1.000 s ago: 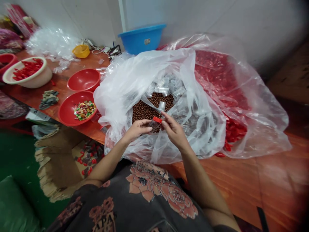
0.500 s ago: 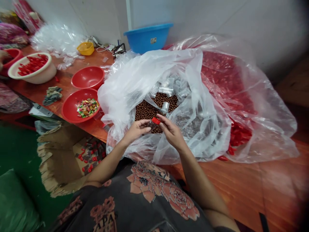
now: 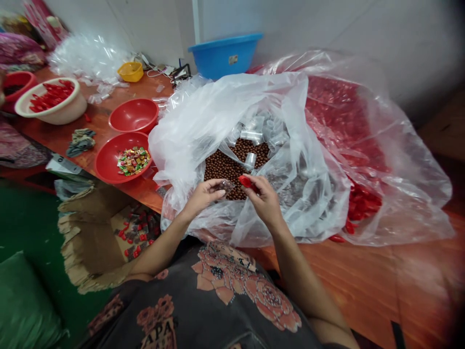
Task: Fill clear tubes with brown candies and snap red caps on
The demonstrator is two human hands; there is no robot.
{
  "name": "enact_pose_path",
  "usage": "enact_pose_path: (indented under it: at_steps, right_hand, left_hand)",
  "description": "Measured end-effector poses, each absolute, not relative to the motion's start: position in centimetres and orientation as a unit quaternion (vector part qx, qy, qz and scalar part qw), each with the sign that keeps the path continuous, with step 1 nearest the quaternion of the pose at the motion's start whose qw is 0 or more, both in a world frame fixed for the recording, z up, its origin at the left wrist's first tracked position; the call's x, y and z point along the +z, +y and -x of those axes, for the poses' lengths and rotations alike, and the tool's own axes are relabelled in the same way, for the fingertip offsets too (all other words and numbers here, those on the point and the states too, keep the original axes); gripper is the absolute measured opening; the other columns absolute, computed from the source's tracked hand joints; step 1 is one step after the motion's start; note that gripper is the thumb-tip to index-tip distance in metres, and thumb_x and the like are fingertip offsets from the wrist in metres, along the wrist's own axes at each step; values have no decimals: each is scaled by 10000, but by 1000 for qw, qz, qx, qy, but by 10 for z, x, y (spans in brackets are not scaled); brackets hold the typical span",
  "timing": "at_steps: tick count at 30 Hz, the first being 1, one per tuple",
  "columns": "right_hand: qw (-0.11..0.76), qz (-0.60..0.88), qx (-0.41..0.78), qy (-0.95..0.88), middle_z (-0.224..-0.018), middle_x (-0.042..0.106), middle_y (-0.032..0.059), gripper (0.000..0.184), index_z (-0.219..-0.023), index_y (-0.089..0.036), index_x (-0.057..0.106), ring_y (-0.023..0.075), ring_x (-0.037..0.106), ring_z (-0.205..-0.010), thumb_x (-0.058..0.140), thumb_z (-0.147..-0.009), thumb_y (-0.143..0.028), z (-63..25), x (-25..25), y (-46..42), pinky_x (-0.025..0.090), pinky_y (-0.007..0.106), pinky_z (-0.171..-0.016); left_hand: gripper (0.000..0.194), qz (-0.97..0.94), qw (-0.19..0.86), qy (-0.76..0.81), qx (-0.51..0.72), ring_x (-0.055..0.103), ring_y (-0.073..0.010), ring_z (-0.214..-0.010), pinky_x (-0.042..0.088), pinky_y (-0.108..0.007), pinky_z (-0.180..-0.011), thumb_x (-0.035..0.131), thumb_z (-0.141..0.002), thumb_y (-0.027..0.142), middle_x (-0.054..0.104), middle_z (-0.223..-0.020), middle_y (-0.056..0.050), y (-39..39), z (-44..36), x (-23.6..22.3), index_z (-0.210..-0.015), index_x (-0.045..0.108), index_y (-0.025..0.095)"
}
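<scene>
My left hand (image 3: 205, 195) is closed on a small clear plastic container (image 3: 227, 185), tilted over the bag; whether anything is inside is hard to make out. Between the fingers and thumb of my right hand (image 3: 264, 198) is a red cap (image 3: 244, 181), held apart from the container. Below both hands, brown chocolate balls (image 3: 225, 167) fill part of an opened white plastic bag (image 3: 192, 131). Empty clear containers (image 3: 251, 136) lie on the balls at the back, and one clear cup (image 3: 250, 160) sits just beyond my right fingertips.
Red bowls (image 3: 133, 114) stand left, one holding wrapped candies (image 3: 132, 161). A large bag of red caps (image 3: 365, 201) lies right. Behind is a blue basin (image 3: 225, 55). A cardboard box (image 3: 85, 242) with capped containers sits below the table edge. Someone's sleeve (image 3: 20, 145) shows far left.
My hands have moved apart. The red cap, earlier at the container's end, is now away from it in my right hand, which has shifted right.
</scene>
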State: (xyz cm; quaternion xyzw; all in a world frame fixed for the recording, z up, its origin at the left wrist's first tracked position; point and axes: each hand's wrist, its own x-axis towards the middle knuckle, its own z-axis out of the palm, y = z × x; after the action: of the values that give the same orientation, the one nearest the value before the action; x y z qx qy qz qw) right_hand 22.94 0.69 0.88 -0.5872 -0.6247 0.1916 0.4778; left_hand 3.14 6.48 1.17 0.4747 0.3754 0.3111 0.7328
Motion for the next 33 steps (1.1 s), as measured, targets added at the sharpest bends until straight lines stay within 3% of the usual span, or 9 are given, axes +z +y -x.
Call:
enact_pose_path:
  at_steps: [3,9,14,18,24,29,33]
  right_hand:
    - [474,594,150,-633,-987,632,41,317,-1201,-298,654,152,609,-910,553,-901,-277,-226,6,5,519,326,-826]
    - [410,577,72,-702,-1226,660,77,406,-1297,-275,596,202,625,-1084,431,-936,-189,-220,5,-1,506,415,-947]
    - [407,537,136,-727,-1392,551,97,511,-1424,-239,466,216,545,-1266,525,-917,-272,-218,7,-7,475,430,-1048]
    - [450,533,174,-695,-1308,623,53,408,-1356,-282,544,173,599,-1196,487,-952,-271,-219,6,-10,498,389,-1022]
    - [493,531,129,-677,-1210,681,36,353,-1270,-307,616,175,640,-1109,545,-931,-242,-223,7,-12,514,389,-945]
    - [460,500,74,-730,-1322,612,77,551,-1422,-296,464,204,613,-1163,612,-892,-267,-223,3,-14,518,404,-941]
    - [419,497,0,-760,-1375,559,136,734,-1508,-241,310,243,574,-1215,653,-861,-293,-220,-5,-13,510,432,-955]
  left_hand:
    - [504,-476,737,367,309,655,-170,-934,533,-270,-793,805,-667,277,695,-1145,-99,61,-34,11,-1142,695,149]
    - [474,-504,719,358,316,649,-184,-994,496,-311,-907,809,-666,257,704,-1137,-92,60,-39,3,-1121,718,160]
    - [431,-531,698,355,324,641,-188,-1002,489,-323,-927,798,-682,250,703,-1127,-93,60,-37,4,-1099,734,167]
    - [413,-561,684,341,318,637,-190,-1012,481,-335,-944,770,-725,253,700,-1129,-88,58,-37,1,-1129,727,180]
    - [422,-574,678,333,317,628,-196,-1006,498,-333,-901,768,-728,264,692,-1136,-96,57,-41,-3,-1137,723,176]
    - [421,-550,691,332,331,640,-167,-887,517,-305,-809,786,-695,274,709,-1043,-76,56,-44,-1,-1103,739,181]
    - [397,-543,685,335,352,639,-171,-954,487,-324,-905,776,-709,256,709,-1064,-59,51,-47,2,-1101,741,203]
